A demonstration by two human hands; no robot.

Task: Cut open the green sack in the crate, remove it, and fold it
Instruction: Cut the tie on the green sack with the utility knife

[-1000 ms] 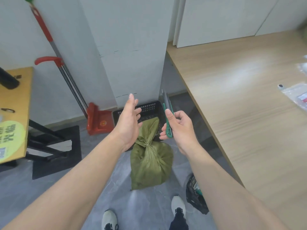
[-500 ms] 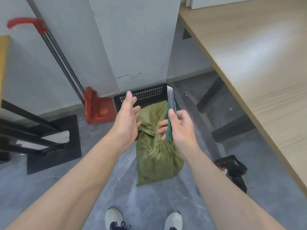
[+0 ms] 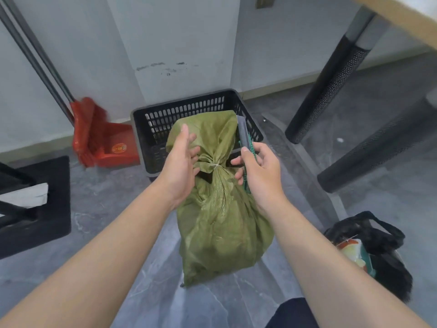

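A full green woven sack (image 3: 222,223) leans out of a black slatted crate (image 3: 189,112) onto the grey floor, its neck tied with a pale cord (image 3: 214,165). My left hand (image 3: 182,166) is open, fingers spread, right beside the loose top of the sack left of the knot. My right hand (image 3: 259,171) grips a green utility knife (image 3: 243,136) with its blade pointing up and away, just right of the tied neck.
A red dustpan (image 3: 104,140) with long handles leans on the wall at left. A black frame base (image 3: 35,204) sits far left. Black mesh table legs (image 3: 331,81) slant at right. A black bag (image 3: 373,252) lies on the floor near my right forearm.
My view has tilted down and closer to the sack. Both hands have dropped toward the tied neck, the left one nearly touching the sack's top and the knife beside the knot.
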